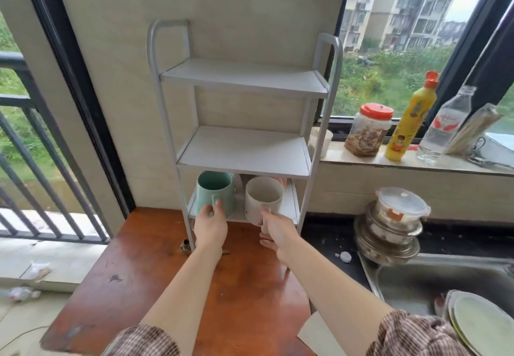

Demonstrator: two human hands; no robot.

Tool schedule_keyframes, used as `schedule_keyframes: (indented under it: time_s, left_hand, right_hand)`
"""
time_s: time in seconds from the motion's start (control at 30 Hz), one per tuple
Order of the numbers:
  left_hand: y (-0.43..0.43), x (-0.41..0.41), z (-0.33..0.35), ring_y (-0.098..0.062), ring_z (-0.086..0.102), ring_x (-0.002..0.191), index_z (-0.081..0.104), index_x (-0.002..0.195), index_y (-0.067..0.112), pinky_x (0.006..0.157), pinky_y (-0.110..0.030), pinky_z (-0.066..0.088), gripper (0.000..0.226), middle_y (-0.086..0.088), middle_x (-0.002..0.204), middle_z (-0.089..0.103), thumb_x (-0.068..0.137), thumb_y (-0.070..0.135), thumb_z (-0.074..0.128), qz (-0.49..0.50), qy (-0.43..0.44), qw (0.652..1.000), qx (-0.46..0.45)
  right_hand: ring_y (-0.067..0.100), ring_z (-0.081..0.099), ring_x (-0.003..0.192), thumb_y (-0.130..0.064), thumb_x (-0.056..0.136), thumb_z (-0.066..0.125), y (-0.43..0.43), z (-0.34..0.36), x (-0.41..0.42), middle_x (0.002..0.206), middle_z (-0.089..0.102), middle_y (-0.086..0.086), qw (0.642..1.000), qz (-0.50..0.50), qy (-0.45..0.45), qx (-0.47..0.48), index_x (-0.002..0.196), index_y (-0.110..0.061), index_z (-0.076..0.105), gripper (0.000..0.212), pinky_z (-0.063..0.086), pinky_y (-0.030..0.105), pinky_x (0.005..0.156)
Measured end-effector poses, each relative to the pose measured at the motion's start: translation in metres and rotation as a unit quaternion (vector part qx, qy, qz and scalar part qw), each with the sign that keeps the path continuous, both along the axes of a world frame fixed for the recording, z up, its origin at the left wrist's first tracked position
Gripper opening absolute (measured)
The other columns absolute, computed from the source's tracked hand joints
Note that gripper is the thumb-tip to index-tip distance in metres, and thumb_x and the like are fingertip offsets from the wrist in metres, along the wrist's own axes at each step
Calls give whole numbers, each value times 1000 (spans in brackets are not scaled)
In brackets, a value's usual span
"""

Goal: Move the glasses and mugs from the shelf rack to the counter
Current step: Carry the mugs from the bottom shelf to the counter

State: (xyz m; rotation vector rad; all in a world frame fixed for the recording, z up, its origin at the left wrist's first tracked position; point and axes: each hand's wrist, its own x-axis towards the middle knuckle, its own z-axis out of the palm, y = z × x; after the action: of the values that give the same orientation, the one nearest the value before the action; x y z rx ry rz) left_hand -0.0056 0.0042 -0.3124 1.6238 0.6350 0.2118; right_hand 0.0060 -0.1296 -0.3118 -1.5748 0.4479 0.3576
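On the lowest tier of the tall grey metal shelf rack (244, 144), two mugs sit side by side: a teal ceramic mug (214, 192) toward the rack's window-door side and a white ceramic mug (262, 199) toward its sink side. Something pinkish shows behind the white mug, too hidden to name. The left hand (210, 223) has its fingers closed around the teal mug's handle, and the right hand (276, 229) grips the white mug's handle likewise, though its lower fingers hang loose beneath. Both mugs appear at or just off the tier's front edge; I cannot tell whether they are lifted clear. The two tiers above them on the rack are bare.

The chief risk, as I judge it, lies overhead: the middle tier sits close above the mug rims, so raising either mug before drawing it forward could knock a rim against that shelf. The mugs stand nearly touching, and pulling both at once could clink them together or against the rack's front uprights. A handle-only grip lets a mug swing and tip.

Below the rack's front stretches the red-brown wooden counter (155, 280), the likely landing place. Beside the rack on the sink side stand stacked steel bowls topped by a lidded glass container (395, 225), near enough that a wide right-hand swing could strike them.
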Motion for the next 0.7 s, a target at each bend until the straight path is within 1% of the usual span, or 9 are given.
schedule_keyframes:
  time_s: [0.1, 0.17, 0.23, 0.27, 0.33, 0.43, 0.53, 0.63, 0.7]
  left_hand:
    - [0, -13, -1, -26, 59, 101, 57, 113, 16, 94, -44, 51, 33, -10, 112, 63, 99, 41, 42, 15, -17, 1000, -21]
    - [-3, -25, -1, -25, 57, 111, 55, 125, 15, 101, -45, 47, 40, -5, 119, 60, 97, 42, 45, 20, -18, 999, -44]
    - [-11, -40, -5, -26, 57, 116, 55, 129, 14, 103, -47, 46, 45, -6, 122, 61, 96, 44, 47, 18, -20, 998, -50]
    - [-17, -49, -8, -25, 58, 114, 58, 124, 15, 102, -47, 47, 42, -7, 119, 63, 96, 44, 47, 16, -25, 998, -47]
    - [-33, -67, -10, -25, 60, 110, 64, 110, 17, 101, -47, 48, 34, -6, 112, 65, 95, 43, 48, 9, -37, 998, -46]
    - [-67, -94, -6, -24, 59, 111, 62, 117, 14, 102, -46, 46, 37, -2, 115, 62, 95, 42, 49, -5, -41, 998, -41]
    - [-110, -117, -7, -25, 62, 103, 66, 97, 18, 99, -48, 48, 28, -1, 104, 66, 94, 41, 50, -26, -47, 998, -29]
    - [-162, -141, -9, -31, 64, 100, 63, 77, 22, 96, -53, 49, 28, 0, 90, 67, 92, 42, 51, -54, -37, 998, -23]
    - [-204, -162, -8, -33, 63, 99, 61, 72, 21, 94, -53, 50, 30, -2, 87, 66, 93, 39, 51, -76, -28, 996, -29]
  right_hand:
    - [23, 61, 103, -44, 94, 56, -12, 7, -9, 103, 64, 5, 1000, 10, 9, 13, 94, -19, 63, 26, 51, 42, 99]
    - [23, 61, 101, -40, 95, 55, -24, 11, -21, 97, 63, 8, 1000, 20, 12, 21, 89, -14, 62, 27, 49, 43, 100]
    - [21, 60, 91, -38, 96, 55, -38, 13, -39, 86, 57, 18, 999, 36, 11, 23, 92, -8, 64, 31, 50, 40, 97]
    - [20, 59, 84, -38, 96, 55, -46, 12, -48, 82, 56, 20, 999, 42, 8, 27, 94, -6, 65, 33, 52, 36, 91]
    - [16, 54, 69, -39, 96, 55, -65, 10, -67, 66, 52, 7, 998, 58, 3, 29, 79, -11, 62, 34, 50, 28, 73]
    - [19, 50, 69, -41, 94, 57, -103, 6, -94, 63, 48, -1, 998, 62, -10, 28, 69, -15, 52, 36, 46, 29, 73]
    - [23, 49, 79, -42, 92, 58, -155, 7, -124, 70, 46, 3, 997, 61, -36, 18, 70, -15, 53, 36, 41, 33, 74]
    - [23, 51, 78, -42, 94, 57, -217, 13, -167, 76, 51, 6, 998, 44, -44, 2, 68, -17, 52, 36, 43, 30, 71]
    - [23, 54, 77, -42, 93, 57, -262, 14, -200, 75, 52, 5, 998, 27, -47, -16, 72, -16, 54, 34, 43, 29, 70]
